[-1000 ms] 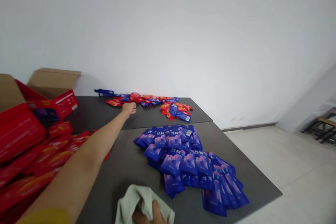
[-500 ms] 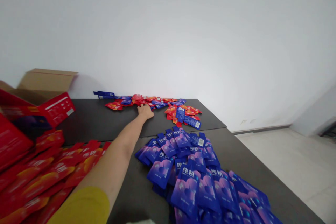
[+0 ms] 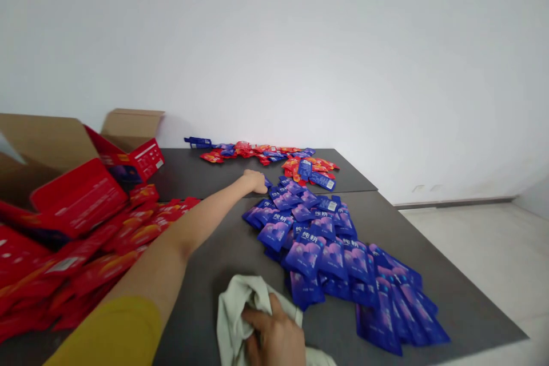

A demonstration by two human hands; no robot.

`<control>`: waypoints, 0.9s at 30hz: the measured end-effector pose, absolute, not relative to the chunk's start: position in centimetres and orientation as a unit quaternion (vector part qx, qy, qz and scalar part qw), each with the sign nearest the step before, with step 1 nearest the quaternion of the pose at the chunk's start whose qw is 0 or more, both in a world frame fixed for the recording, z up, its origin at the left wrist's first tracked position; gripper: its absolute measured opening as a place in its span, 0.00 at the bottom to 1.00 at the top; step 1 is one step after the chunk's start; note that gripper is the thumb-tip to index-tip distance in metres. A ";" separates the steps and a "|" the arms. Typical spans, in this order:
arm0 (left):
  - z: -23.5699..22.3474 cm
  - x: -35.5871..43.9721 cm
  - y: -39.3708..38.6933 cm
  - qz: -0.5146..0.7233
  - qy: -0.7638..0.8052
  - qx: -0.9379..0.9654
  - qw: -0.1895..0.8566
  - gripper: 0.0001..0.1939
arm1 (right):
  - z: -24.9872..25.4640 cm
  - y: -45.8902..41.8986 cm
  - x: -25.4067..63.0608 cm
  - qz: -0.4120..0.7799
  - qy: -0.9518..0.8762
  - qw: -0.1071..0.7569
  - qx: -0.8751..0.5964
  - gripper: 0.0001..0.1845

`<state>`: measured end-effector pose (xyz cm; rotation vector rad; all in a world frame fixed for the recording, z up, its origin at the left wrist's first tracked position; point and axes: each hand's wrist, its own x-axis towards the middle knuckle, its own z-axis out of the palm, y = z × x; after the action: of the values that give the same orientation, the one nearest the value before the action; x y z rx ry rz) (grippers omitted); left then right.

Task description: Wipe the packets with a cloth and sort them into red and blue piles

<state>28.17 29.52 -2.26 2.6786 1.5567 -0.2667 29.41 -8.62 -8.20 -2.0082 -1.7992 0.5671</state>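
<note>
My left hand (image 3: 256, 182), arm stretched far forward, is closed at the far edge of the heap of blue pouches (image 3: 305, 247). A blue pouch (image 3: 268, 182) shows at its fingertips, mostly hidden by the hand. Close to me, my right hand (image 3: 281, 336) grips a crumpled pale green cloth (image 3: 234, 309) on the dark table (image 3: 206, 274). The blue heap lies just beyond and to the right of the cloth. To the left, a large heap of red pouches (image 3: 107, 257) is partly covered by my left forearm.
Open red cartons (image 3: 81, 194) with brown flaps stand at the left. Along the wall lies a mixed row of red and blue pouches (image 3: 244, 150). A smaller mixed pile (image 3: 295, 168) sits right of it. The table's right edge borders pale floor (image 3: 472, 246).
My left hand has drawn back from the mixed row toward the blue heap, with a blue pouch at its fingertips. My right hand and the cloth have come into view. The view has shifted.
</note>
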 end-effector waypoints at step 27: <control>-2.6 23.1 27.2 0.142 0.694 0.706 -0.002 0.34 | -7.5 -9.4 29.2 0.164 -0.652 0.293 -0.680 0.20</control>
<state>23.11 27.20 -2.63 2.2212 2.1825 0.4452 29.24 -9.41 -7.50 -1.8106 -1.7363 0.4361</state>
